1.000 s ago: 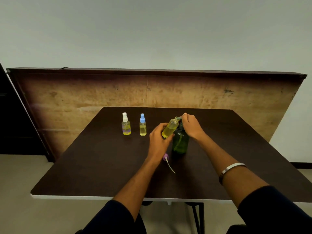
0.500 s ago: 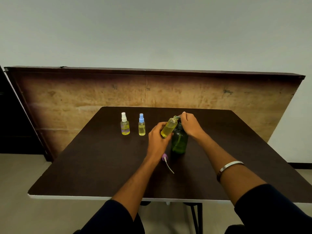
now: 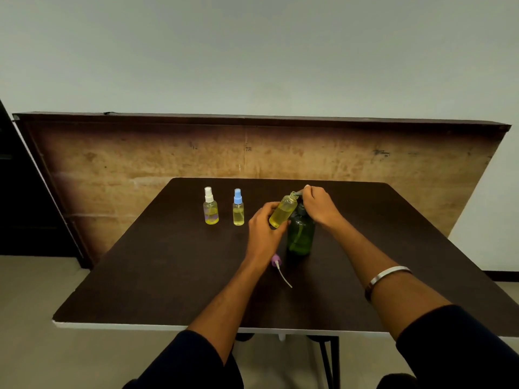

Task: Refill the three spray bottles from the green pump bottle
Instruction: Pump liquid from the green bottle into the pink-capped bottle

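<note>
My left hand [image 3: 263, 223] grips an uncapped small bottle [image 3: 283, 210] of yellow liquid, tilted with its mouth up against the pump spout. The green pump bottle [image 3: 300, 235] stands on the dark table [image 3: 168, 276] just right of it. My right hand [image 3: 318, 204] lies over the pump head, fingers curled round it; the pump head is mostly hidden. A purple spray cap [image 3: 276, 261] with its thin dip tube lies on the table in front of the green bottle. Two capped spray bottles stand further left: one white-capped [image 3: 210, 207], one blue-capped [image 3: 238, 209], both holding yellow liquid.
A wooden board [image 3: 168, 164] leans against the wall behind the table. The table's white front edge [image 3: 140, 324] is close to my body. A dark doorway is at the far left.
Both hands, the tilted bottle and the pump bottle keep the same pose; only the view shifts slightly.
</note>
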